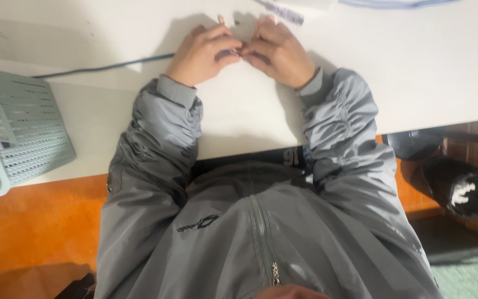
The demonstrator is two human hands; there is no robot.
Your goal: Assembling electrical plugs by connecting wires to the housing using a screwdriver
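Two hands meet over a small part at the far side of a white worktop.

The left hand and right hand touch at the fingertips, fingers curled shut on a small thin piece, too small to identify, one tip showing above the left hand. Bare worktop lies on both sides. A pale perforated basket with a white label overhangs the near left edge; a blue cable runs behind.

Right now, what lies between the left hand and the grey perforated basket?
In the head view, bare white tabletop and a thin blue cable running across it lie between the left hand and the basket.
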